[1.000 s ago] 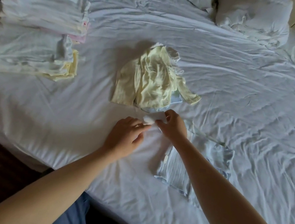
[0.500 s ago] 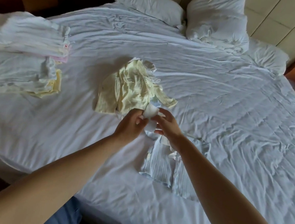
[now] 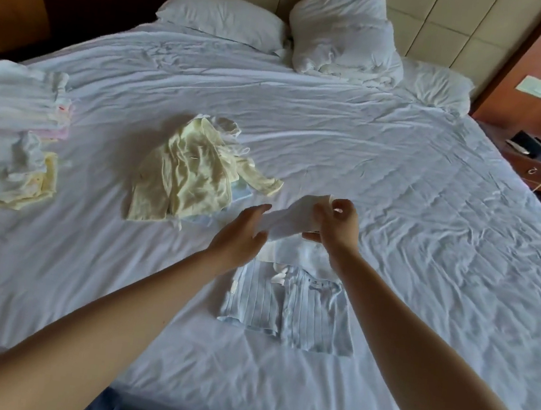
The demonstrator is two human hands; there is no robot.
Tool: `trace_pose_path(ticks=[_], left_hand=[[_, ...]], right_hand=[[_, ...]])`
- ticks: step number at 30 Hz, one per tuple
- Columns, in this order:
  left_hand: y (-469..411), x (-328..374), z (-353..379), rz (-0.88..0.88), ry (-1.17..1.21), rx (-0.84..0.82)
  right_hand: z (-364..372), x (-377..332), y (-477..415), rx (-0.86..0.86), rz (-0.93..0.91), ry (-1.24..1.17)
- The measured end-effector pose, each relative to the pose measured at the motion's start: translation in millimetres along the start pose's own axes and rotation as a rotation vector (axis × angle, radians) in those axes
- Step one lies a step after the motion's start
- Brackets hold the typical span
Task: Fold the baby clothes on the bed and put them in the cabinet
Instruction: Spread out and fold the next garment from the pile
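A wide bed [image 3: 400, 193] under a creased white sheet fills the view, with pillows [image 3: 344, 33] bunched against its headboard. At its left edge sit two stacks of folded baby clothes [image 3: 8, 135], white over pale yellow and pink. Near the middle lies a loose heap of yellow garments [image 3: 191, 174], unfolded. Closer to the person, a blue striped top [image 3: 290, 306] lies flat and folded on the sheet. Above it both arms reach in: the left hand [image 3: 242, 232] holds the lower end of a small white cloth [image 3: 289, 219] between thumb and nearly straight fingers, while the right hand [image 3: 336, 226] pinches the upper end with curled fingers, lifting the cloth clear of the bed.
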State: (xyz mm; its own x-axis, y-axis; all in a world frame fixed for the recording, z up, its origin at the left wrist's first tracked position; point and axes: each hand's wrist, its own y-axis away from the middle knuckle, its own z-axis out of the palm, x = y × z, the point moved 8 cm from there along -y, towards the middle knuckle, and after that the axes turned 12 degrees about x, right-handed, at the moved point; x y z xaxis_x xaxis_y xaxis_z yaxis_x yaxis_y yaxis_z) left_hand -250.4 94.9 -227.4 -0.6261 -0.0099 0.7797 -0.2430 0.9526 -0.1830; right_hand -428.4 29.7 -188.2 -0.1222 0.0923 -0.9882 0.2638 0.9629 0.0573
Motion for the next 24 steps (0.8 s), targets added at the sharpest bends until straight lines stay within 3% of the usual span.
trace_pose_path(ticks=[7,13,17,20,24], left_hand=[[4.9,12.4,54.5,0.186,-0.301,-0.167],[5.5,3.5,73.9,0.233,-0.464,-0.171],[-5.7,8.5,71.5,0.310,-0.468,-0.024],[-14.9,15.2,76.8,0.411,-0.416,0.017],[-14.2,2.2,105.6,0.466,-0.519,-0.166]], right_hand=[[-51.0,48.4,-29.8,0.078,-0.053,0.298],[-66.1,88.7,-36.6,0.074,-0.117,0.687],[-64.6,75.7,-33.1,0.136,-0.395,0.817],[-38.1,63.9,-24.5,-0.018,-0.648,0.822],[-14.5,95.5,-23.5,-0.263,-0.639,0.980]])
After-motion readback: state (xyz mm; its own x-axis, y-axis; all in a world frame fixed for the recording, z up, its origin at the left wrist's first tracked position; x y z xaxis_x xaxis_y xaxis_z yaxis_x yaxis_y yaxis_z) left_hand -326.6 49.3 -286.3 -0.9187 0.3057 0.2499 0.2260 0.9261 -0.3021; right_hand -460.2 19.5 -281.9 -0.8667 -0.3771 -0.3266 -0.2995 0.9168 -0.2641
